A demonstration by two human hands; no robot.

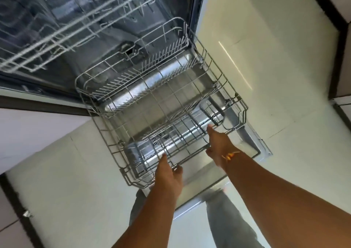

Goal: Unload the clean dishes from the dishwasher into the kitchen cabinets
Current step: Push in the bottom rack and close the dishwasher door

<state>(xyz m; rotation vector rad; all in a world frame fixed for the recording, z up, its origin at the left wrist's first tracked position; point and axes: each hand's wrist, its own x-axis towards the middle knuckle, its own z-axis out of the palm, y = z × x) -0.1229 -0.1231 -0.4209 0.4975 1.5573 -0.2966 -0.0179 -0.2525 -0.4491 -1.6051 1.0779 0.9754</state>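
**Current state.** The lower rack [226, 78] is drawn fully out of the dishwasher [114, 29] and rests over the open door [252, 143]. No dishes show between its tines. The upper rack [76, 20] is blurred, and nothing can be made out in it.

**Hands.** The left hand [169, 173] and right hand [218, 145] both hold the front rim of the lower rack, well apart. On each, the fingers reach over the wire and the thumb closes on the near side (the view is soft, so the exact finger wrap is uncertain). A thread band [230, 155] sits on the right wrist.

**Reason for the hold.** Two spaced grips keep the rack square on its runners. With the rack apparently bare, the likely step is sliding it back in. An uneven push could jam it on the door.

**Surroundings.** The floor [266, 58] is pale glossy tile. A white cabinet [28, 126] with dark edging stands beside the dishwasher. Grey trousers [224, 219] show below the arms.
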